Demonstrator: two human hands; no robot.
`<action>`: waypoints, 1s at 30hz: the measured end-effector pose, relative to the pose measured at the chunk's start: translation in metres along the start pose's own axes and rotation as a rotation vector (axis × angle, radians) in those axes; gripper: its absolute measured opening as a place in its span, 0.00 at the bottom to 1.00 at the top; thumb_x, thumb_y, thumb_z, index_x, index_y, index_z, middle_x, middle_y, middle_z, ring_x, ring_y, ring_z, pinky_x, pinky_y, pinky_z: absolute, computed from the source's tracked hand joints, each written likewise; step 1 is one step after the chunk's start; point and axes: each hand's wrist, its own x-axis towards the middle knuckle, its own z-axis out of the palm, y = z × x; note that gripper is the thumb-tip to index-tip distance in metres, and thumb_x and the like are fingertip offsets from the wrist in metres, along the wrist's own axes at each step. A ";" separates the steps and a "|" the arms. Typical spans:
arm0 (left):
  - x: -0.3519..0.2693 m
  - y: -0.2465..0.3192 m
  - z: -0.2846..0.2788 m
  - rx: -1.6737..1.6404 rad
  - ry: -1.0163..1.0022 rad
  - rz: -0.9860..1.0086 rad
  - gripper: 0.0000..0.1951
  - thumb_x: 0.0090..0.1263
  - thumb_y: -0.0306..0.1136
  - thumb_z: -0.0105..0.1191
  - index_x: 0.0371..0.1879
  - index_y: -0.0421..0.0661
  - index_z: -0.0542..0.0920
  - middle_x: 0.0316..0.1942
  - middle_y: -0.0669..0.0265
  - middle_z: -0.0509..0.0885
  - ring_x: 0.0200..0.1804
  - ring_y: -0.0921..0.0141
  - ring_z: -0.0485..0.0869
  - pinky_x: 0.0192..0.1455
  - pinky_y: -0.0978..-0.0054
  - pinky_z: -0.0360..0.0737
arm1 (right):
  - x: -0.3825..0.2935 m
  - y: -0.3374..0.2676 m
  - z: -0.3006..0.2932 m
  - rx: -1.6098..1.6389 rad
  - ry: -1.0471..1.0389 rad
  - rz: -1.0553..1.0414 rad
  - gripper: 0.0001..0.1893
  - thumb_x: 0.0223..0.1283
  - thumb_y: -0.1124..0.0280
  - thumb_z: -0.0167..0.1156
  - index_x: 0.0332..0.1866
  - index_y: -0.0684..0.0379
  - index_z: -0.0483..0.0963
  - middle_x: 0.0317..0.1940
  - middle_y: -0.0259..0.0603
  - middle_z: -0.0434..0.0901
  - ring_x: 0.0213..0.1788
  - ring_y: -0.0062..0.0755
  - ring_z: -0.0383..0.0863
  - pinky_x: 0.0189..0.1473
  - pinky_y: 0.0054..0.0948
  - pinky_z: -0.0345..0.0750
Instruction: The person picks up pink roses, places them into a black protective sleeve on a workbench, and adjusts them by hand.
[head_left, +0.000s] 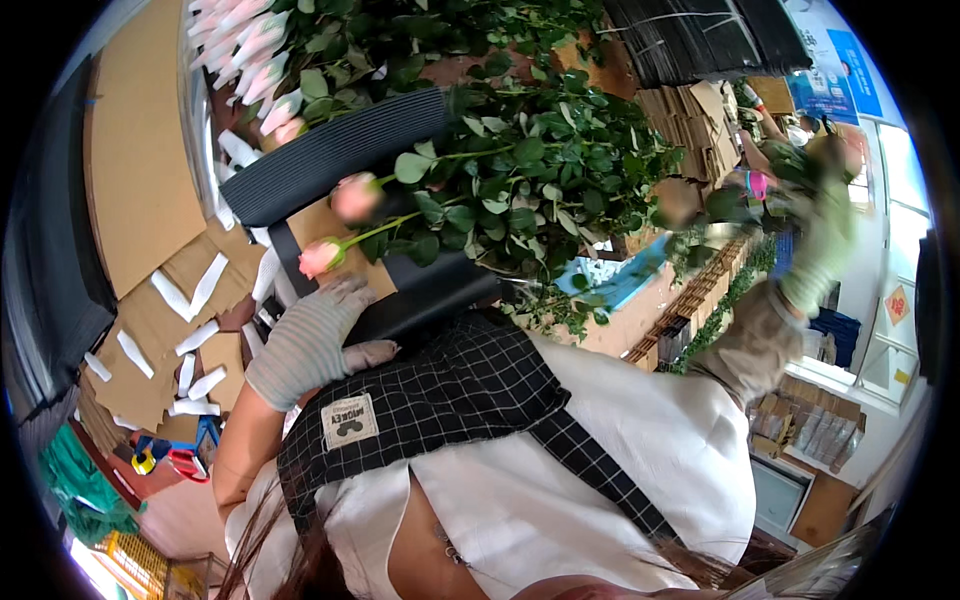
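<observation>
My left hand (319, 334), in a grey striped glove, rests palm down on a black and brown padded surface, fingers and thumb apart. Just beyond its fingertips lies a pink rose (321, 257); a second pink rose (357, 198) lies above it, blurred. Their leafy green stems (525, 187) stretch right. A black ribbed pad (337, 154) crosses above these blooms. My right hand (832, 161), in a pale green glove, is raised far right and blurred by motion. Blurred leaves (731, 202) are beside it; whether it grips them is unclear.
White foam net sleeves (206, 283) lie scattered on cardboard at left. Net-wrapped pink roses (259, 41) are stacked at upper left. A bundle of black sheets (705, 37) and a cardboard stack (690, 127) stand at upper right. Beyond them, another person's arm (756, 154) shows.
</observation>
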 end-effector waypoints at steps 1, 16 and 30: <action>0.004 0.000 0.000 0.008 -0.001 0.009 0.38 0.58 0.58 0.59 0.58 0.36 0.74 0.62 0.43 0.72 0.65 0.51 0.71 0.69 0.61 0.66 | 0.003 -0.006 -0.036 -0.125 0.059 -0.025 0.08 0.63 0.72 0.60 0.41 0.65 0.80 0.32 0.35 0.81 0.24 0.19 0.75 0.24 0.18 0.71; 0.003 0.002 0.004 0.036 -0.013 0.021 0.37 0.60 0.58 0.57 0.58 0.36 0.73 0.60 0.43 0.73 0.64 0.50 0.71 0.68 0.61 0.66 | -0.038 -0.148 0.258 0.258 -0.420 -0.495 0.15 0.63 0.61 0.55 0.52 0.53 0.74 0.37 0.41 0.82 0.37 0.37 0.83 0.40 0.35 0.78; 0.001 -0.019 0.009 -0.117 0.086 0.092 0.22 0.70 0.45 0.49 0.52 0.38 0.76 0.51 0.47 0.78 0.55 0.51 0.77 0.59 0.61 0.73 | -0.034 -0.105 0.172 0.193 -0.776 -0.217 0.10 0.64 0.71 0.55 0.46 0.62 0.79 0.38 0.44 0.84 0.36 0.37 0.82 0.38 0.32 0.77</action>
